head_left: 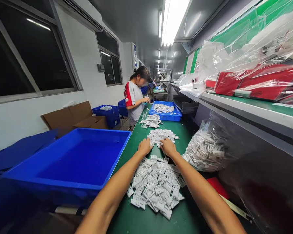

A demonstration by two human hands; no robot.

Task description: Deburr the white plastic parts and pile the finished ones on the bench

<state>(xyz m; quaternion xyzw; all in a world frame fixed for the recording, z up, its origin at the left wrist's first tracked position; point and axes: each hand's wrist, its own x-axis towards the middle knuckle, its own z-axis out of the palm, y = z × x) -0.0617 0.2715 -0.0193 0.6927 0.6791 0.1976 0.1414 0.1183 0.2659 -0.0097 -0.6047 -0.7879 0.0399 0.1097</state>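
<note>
Both my arms reach forward over a green worktop. My left hand (145, 147), fingers curled, is at the left near edge of a middle pile of small white plastic pieces (164, 134). Opposite it, my right hand (168, 147) has its fingers bent in at the same pile's right near edge. Both hands appear to grip pieces there, though the fingertips are partly hidden. A larger heap of flat, slotted white plastic pieces (157, 185) lies nearer me, between my forearms.
A big blue bin (70, 185) stands left of the green worktop (136, 224). Farther along are another pile (151, 121) and a blue tray (169, 117) of white pieces. A clear bag (207, 149) of pieces sits right, below a shelf (258, 105). A co-worker (136, 97) stands ahead left.
</note>
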